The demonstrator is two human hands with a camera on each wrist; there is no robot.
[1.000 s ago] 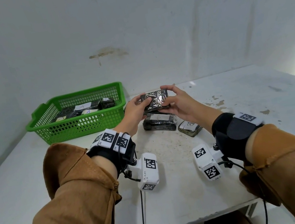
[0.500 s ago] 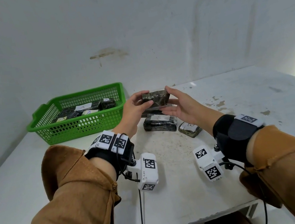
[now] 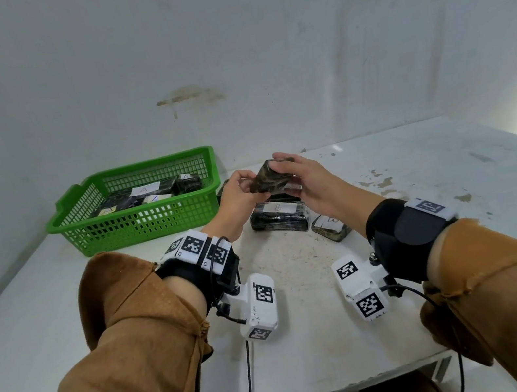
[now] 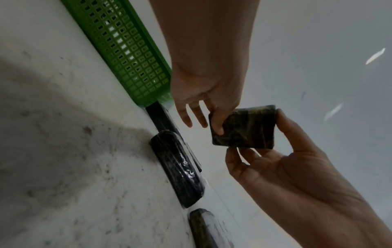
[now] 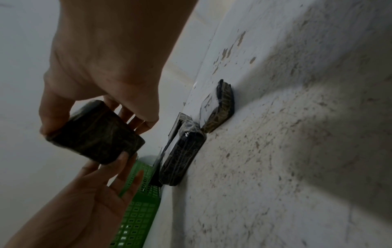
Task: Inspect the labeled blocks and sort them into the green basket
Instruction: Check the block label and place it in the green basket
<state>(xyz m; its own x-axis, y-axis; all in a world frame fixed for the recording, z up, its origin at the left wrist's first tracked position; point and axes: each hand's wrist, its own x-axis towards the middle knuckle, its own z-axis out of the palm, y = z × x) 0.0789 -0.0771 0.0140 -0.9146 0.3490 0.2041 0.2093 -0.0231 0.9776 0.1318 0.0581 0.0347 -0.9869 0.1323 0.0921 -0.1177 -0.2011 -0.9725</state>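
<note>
Plastic-wrapped dark block (image 3: 269,176) pinched at its edges betw. fingertips of left hand (image 3: 238,192) & right hand (image 3: 308,180), tilted, held above table (image 3: 307,325). Beneath fingers: larger labeled block (image 3: 279,216). Left of them: green basket (image 3: 138,227) w/ sorted blocks.

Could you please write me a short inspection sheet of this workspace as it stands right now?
Surface: white table, scuffed and stained.
Job's things: held block raised over the table, no label visible; large labeled block and small labeled block on the table; green basket at far left holds several labeled blocks.
Clutter: nothing seen.
Grips: left hand and right hand both pinch the held block.
Cables: black cables hang from the wrist cameras over the table's near edge.
Surroundings: stained white wall.
</note>
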